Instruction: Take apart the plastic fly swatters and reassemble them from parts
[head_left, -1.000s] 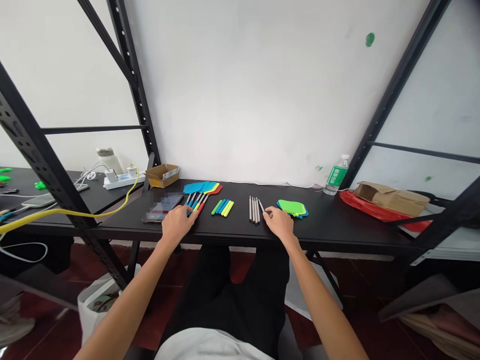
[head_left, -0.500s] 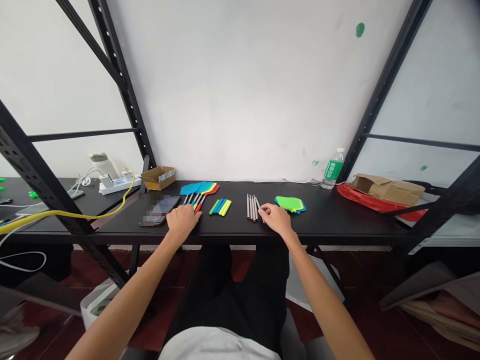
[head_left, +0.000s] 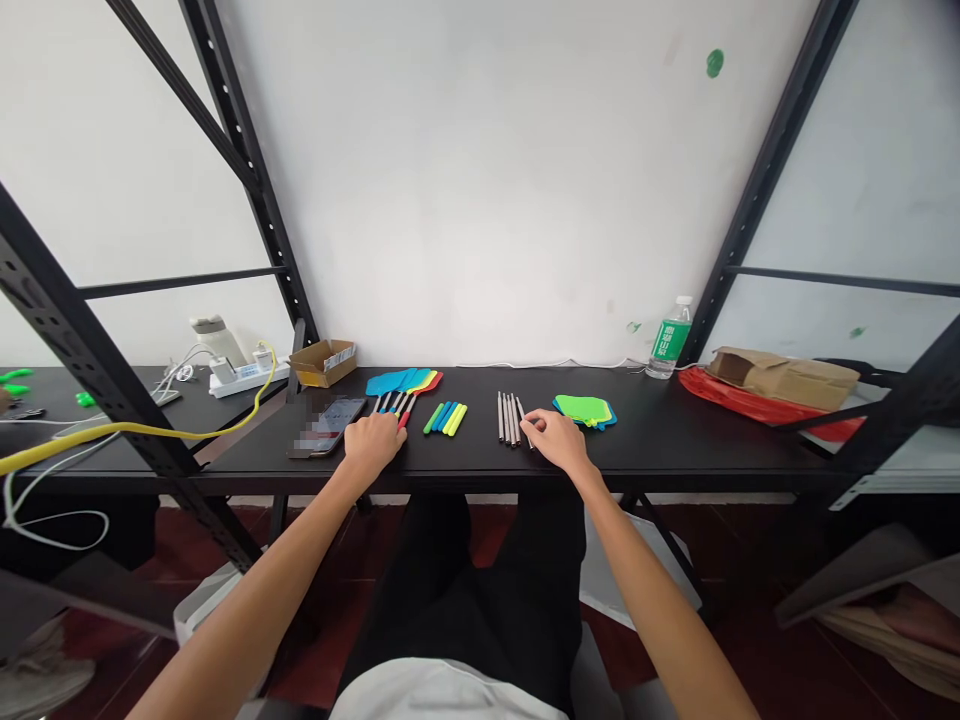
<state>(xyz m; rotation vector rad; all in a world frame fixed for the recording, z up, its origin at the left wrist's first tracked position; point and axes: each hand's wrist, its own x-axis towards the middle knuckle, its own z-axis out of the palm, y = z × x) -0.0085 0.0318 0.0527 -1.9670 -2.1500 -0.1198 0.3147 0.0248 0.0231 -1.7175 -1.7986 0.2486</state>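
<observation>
Several assembled sticks that look like fly swatters (head_left: pixel 401 380), with flat blue, yellow and red heads and metal shafts, lie fanned out on the left of the black table. My left hand (head_left: pixel 373 440) is closed over their handle ends, its fingers partly hidden. To its right lie loose coloured handles (head_left: pixel 445 418) in green, blue and yellow. My right hand (head_left: pixel 555 436) pinches the rightmost metal rod (head_left: pixel 524 412), beside a row of several silvery rods (head_left: pixel 508 418). Just beyond that hand is a stack of flat heads (head_left: pixel 584 409), green on top with blue beneath.
A phone (head_left: pixel 328 428) and an open small carton (head_left: pixel 322 362) are at the left. A water bottle (head_left: pixel 670 340), red plastic (head_left: pixel 720 394) and a brown paper package (head_left: pixel 780 378) stand to the right. A yellow cable (head_left: pixel 150 430) crosses near the left rack post.
The whole view has shifted slightly. Both hands stay at nearly the same places, the left over the handles and the right at the rightmost rod.
</observation>
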